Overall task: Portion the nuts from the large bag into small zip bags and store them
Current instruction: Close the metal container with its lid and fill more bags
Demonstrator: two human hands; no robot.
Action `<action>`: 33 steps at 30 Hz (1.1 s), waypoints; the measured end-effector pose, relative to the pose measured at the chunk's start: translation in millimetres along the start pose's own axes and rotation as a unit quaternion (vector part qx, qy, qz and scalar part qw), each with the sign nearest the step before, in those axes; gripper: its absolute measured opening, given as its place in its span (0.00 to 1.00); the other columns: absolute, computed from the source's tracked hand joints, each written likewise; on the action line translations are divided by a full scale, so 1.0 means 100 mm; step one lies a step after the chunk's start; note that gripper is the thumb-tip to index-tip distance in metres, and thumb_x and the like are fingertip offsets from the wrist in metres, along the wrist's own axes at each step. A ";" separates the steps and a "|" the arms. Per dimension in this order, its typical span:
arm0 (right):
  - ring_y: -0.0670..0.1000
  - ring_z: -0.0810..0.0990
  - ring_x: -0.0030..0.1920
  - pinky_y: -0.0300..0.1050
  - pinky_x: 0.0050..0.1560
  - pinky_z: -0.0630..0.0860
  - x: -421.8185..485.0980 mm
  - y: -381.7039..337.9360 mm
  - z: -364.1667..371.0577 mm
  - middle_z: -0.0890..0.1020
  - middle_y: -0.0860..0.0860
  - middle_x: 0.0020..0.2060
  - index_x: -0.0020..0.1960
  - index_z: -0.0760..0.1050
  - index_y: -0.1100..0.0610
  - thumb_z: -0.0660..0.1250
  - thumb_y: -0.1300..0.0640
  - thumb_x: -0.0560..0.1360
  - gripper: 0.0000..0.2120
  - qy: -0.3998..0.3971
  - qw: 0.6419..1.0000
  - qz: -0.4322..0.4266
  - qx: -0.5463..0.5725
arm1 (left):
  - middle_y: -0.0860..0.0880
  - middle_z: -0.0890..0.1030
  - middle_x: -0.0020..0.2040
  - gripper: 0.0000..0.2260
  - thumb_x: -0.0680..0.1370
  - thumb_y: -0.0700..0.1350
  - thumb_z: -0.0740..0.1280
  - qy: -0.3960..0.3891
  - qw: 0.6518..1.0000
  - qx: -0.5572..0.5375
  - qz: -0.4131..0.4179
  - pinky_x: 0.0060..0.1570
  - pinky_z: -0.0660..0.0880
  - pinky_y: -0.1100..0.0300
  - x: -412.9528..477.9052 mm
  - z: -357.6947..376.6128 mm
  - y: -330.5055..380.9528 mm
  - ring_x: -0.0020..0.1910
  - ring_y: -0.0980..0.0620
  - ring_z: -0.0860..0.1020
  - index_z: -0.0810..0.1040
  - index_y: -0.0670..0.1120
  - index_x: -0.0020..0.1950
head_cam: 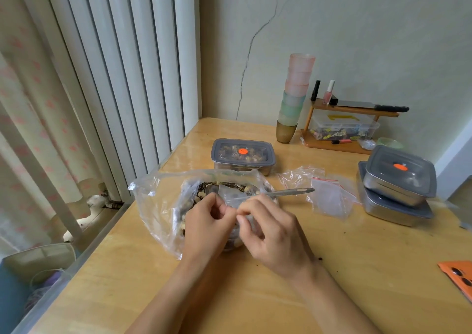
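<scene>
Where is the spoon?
In the head view, the spoon lies mid-table, its bowl in the large bag of nuts, its handle pointing right toward the empty zip bags.

Home room: floral fabric curtain (30, 103) at left, stacked pastel plastic cups (296, 91) and pink nail-polish bottle (329, 92) upper right on light wooden table (332, 270).
</scene>
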State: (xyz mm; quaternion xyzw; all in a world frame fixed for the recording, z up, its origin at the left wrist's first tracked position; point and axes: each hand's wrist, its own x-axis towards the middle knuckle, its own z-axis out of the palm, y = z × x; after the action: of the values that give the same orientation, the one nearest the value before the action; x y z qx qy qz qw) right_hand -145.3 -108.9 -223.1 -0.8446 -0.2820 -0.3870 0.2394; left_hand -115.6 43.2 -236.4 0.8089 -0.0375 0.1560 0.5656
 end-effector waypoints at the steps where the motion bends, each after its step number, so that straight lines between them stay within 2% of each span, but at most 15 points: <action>1: 0.48 0.75 0.38 0.41 0.40 0.77 -0.01 -0.03 0.02 0.80 0.50 0.46 0.50 0.81 0.59 0.67 0.63 0.79 0.04 -0.008 1.000 -0.002 0.019 | 0.58 0.70 0.26 0.12 0.72 0.39 0.72 -0.009 1.000 -0.008 -0.014 0.30 0.65 0.65 0.00 0.00 0.00 0.28 0.59 0.66 0.70 0.47 0.34; 4: 0.45 0.74 0.40 0.37 0.42 0.74 -0.04 -0.03 0.08 0.81 0.48 0.47 0.54 0.81 0.58 0.64 0.63 0.79 0.08 -0.014 0.999 0.030 0.040 | 0.54 0.70 0.28 0.13 0.73 0.41 0.71 -0.015 0.995 -0.071 -0.061 0.34 0.68 0.58 0.02 -0.01 -0.02 0.30 0.56 0.67 0.69 0.47 0.34; 7: 0.48 0.79 0.44 0.46 0.45 0.79 -0.06 0.04 0.12 0.81 0.46 0.48 0.57 0.79 0.55 0.62 0.59 0.79 0.10 -0.067 0.993 0.091 0.045 | 0.52 0.70 0.29 0.12 0.72 0.44 0.69 -0.011 0.990 -0.115 -0.079 0.36 0.68 0.54 0.03 -0.02 -0.02 0.31 0.52 0.68 0.69 0.47 0.33; 11: 0.48 0.82 0.56 0.51 0.54 0.81 -0.08 0.06 0.18 0.81 0.41 0.59 0.66 0.75 0.49 0.58 0.58 0.76 0.21 -0.152 0.976 0.150 0.048 | 0.55 0.71 0.28 0.11 0.73 0.40 0.70 -0.010 0.999 -0.049 -0.013 0.31 0.67 0.63 -0.01 0.02 0.00 0.29 0.58 0.68 0.70 0.45 0.34; 13: 0.42 0.83 0.46 0.46 0.46 0.81 -0.06 0.05 0.16 0.82 0.38 0.51 0.62 0.78 0.49 0.58 0.63 0.74 0.21 -0.154 0.964 0.198 0.094 | 0.55 0.73 0.28 0.12 0.73 0.40 0.71 -0.010 0.999 0.000 0.049 0.29 0.66 0.66 -0.04 0.04 0.00 0.28 0.58 0.69 0.70 0.47 0.34; 15: 0.44 0.80 0.28 0.42 0.31 0.76 -0.03 0.02 0.12 0.83 0.36 0.41 0.62 0.80 0.47 0.58 0.68 0.75 0.24 -0.163 0.915 0.306 0.204 | 0.54 0.74 0.29 0.13 0.74 0.40 0.71 -0.012 0.993 0.032 0.110 0.29 0.66 0.65 -0.04 0.06 -0.02 0.29 0.56 0.71 0.70 0.49 0.35; 16: 0.49 0.78 0.23 0.42 0.25 0.73 -0.01 0.00 0.10 0.85 0.35 0.44 0.66 0.79 0.46 0.57 0.68 0.76 0.27 -0.162 0.877 0.357 0.279 | 0.54 0.74 0.30 0.13 0.74 0.40 0.71 -0.015 0.990 0.042 0.137 0.30 0.66 0.65 -0.04 0.07 -0.03 0.30 0.55 0.72 0.69 0.49 0.35; 18: 0.54 0.77 0.22 0.41 0.23 0.69 0.02 -0.02 0.05 0.83 0.40 0.63 0.74 0.73 0.46 0.56 0.64 0.73 0.32 -0.146 0.801 0.408 0.413 | 0.54 0.74 0.31 0.14 0.76 0.41 0.71 -0.023 0.984 0.051 0.168 0.30 0.67 0.63 -0.04 0.08 -0.05 0.31 0.53 0.73 0.69 0.50 0.36; 19: 0.54 0.77 0.23 0.40 0.23 0.68 0.04 -0.03 0.02 0.81 0.42 0.67 0.75 0.71 0.46 0.56 0.63 0.71 0.34 -0.140 0.773 0.415 0.458 | 0.54 0.74 0.31 0.14 0.76 0.42 0.71 -0.025 0.983 0.052 0.173 0.31 0.68 0.61 -0.04 0.08 -0.06 0.32 0.52 0.73 0.69 0.50 0.36; 23: 0.50 0.70 0.26 0.40 0.27 0.63 0.11 0.01 -0.06 0.87 0.42 0.51 0.72 0.76 0.46 0.58 0.67 0.79 0.27 -0.134 0.712 0.435 0.535 | 0.55 0.77 0.33 0.12 0.77 0.44 0.72 -0.032 0.982 0.057 0.175 0.32 0.71 0.61 -0.04 0.09 -0.08 0.33 0.52 0.76 0.73 0.51 0.37; 25: 0.51 0.69 0.26 0.42 0.28 0.62 0.09 0.04 -0.06 0.87 0.40 0.52 0.72 0.76 0.43 0.60 0.65 0.77 0.29 -0.136 0.716 0.434 0.530 | 0.55 0.76 0.32 0.11 0.77 0.47 0.71 -0.047 0.979 0.060 0.187 0.32 0.69 0.63 -0.03 0.07 -0.09 0.33 0.53 0.76 0.74 0.51 0.37; 28: 0.53 0.73 0.27 0.42 0.29 0.69 0.06 0.08 -0.06 0.79 0.45 0.70 0.70 0.76 0.39 0.59 0.62 0.68 0.34 -0.154 0.788 0.408 0.435 | 0.55 0.71 0.32 0.12 0.76 0.52 0.68 -0.013 0.976 0.079 0.202 0.33 0.68 0.61 0.03 0.01 -0.08 0.33 0.53 0.72 0.69 0.49 0.38; 29: 0.55 0.74 0.27 0.42 0.30 0.71 0.05 0.09 -0.05 0.76 0.45 0.73 0.71 0.75 0.39 0.59 0.62 0.68 0.34 -0.163 0.820 0.389 0.387 | 0.56 0.70 0.35 0.12 0.75 0.53 0.68 0.007 0.975 0.087 0.206 0.35 0.67 0.62 0.05 -0.02 -0.08 0.35 0.54 0.70 0.68 0.49 0.40; 31: 0.59 0.73 0.28 0.41 0.33 0.74 0.00 0.10 -0.04 0.65 0.35 0.78 0.71 0.75 0.44 0.60 0.64 0.70 0.32 -0.183 0.876 0.332 0.298 | 0.56 0.71 0.44 0.13 0.73 0.53 0.71 0.018 0.965 0.121 0.231 0.44 0.68 0.63 0.07 -0.07 -0.10 0.44 0.55 0.70 0.70 0.48 0.48; 33: 0.49 0.74 0.27 0.37 0.38 0.74 -0.02 0.10 -0.04 0.65 0.36 0.79 0.70 0.76 0.46 0.61 0.67 0.71 0.31 -0.209 0.909 0.273 0.236 | 0.55 0.72 0.55 0.21 0.72 0.54 0.71 -0.021 0.952 0.163 0.259 0.57 0.68 0.59 0.08 -0.09 -0.15 0.56 0.54 0.71 0.72 0.48 0.60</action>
State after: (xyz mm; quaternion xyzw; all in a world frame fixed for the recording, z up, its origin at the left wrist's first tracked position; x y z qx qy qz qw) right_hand -142.0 -118.8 -224.5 -0.8690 -0.1670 -0.0437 0.4636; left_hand -106.7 57.9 -244.7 0.8559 -0.2312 0.2842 0.3650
